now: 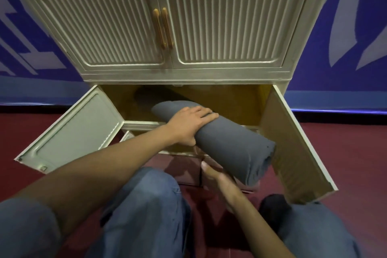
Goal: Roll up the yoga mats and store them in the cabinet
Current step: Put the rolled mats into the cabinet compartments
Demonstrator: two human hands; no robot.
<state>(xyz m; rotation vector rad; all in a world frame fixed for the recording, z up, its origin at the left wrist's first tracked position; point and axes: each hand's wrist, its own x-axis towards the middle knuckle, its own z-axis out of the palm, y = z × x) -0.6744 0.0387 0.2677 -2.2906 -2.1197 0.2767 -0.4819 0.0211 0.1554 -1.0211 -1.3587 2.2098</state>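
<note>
Both hands, left hand (189,123) and right hand (219,180), hold an unmarked rolled grey mat (228,144).

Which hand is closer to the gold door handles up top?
Left. The left hand lies on top of the rolled grey mat, under the gold handles. The right hand sits lower, beneath the mat's near end.

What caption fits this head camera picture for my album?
Two hands slide a rolled grey yoga mat into the open lower cabinet.
</note>
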